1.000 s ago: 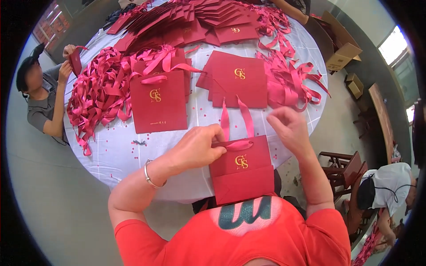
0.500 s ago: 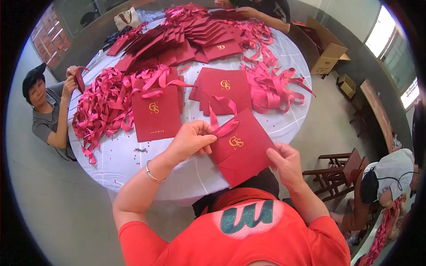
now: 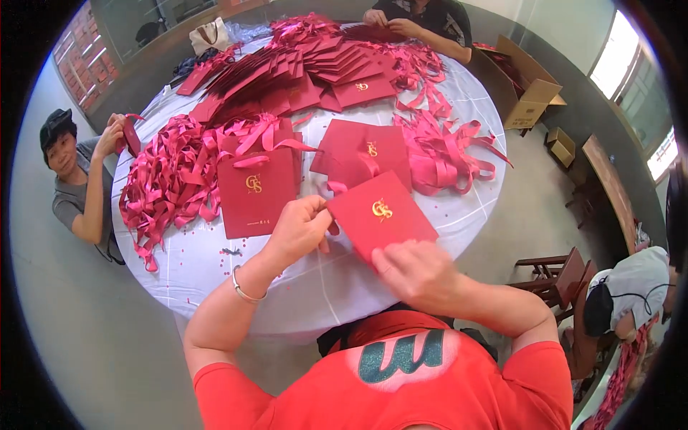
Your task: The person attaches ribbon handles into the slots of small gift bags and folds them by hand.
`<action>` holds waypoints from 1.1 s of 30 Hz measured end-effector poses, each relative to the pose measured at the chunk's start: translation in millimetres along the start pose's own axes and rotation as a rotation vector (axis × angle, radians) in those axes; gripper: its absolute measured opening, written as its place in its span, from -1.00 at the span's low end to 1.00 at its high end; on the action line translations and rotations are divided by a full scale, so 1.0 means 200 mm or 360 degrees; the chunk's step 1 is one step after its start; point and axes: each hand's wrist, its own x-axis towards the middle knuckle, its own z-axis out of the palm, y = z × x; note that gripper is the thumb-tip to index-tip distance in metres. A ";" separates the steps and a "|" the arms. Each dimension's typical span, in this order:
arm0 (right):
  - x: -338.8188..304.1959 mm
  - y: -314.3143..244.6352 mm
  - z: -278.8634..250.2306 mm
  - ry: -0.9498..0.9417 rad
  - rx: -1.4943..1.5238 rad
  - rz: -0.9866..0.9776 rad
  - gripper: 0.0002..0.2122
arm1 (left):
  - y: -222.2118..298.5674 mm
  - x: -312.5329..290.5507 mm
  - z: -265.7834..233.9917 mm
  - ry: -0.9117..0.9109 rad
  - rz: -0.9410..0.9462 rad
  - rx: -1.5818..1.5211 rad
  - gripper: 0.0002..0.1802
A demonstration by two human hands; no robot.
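Observation:
A dark red paper gift bag with a gold emblem is held tilted over the near edge of the table. My left hand, a bangle at its wrist, pinches the bag's upper left corner; the exact grip is partly hidden. My right hand is closed at the lower edge, fingers over the front. Part of a pink ribbon shows behind the bag's top. Just beyond lie flat red bags. Another bag with a ribbon handle rests left of these, past my left hand.
Loose pink ribbons heap at the left and right of the round white-covered table. Many red bags are piled at the back. Two people work around the table. A cardboard box and wooden stool stand at the right.
My right hand has moved from the bag's right corner to its lower edge. The bag's folded lower part is now covered, and its ribbon loop has dropped behind it.

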 end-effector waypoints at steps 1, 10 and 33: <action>0.00 -0.03 0.04 -0.0003 0.0014 -0.0002 -0.73 | -0.02 0.01 -0.01 0.0015 -0.0003 0.0130 -0.80; 0.04 -0.21 0.19 -0.0072 0.0235 -0.0079 -0.77 | 0.00 -0.04 -0.01 0.0690 0.0899 0.1522 -0.91; -0.07 0.67 0.24 0.0151 0.0297 0.1819 -0.77 | -0.04 -0.04 0.06 0.0244 0.1121 0.1419 -0.84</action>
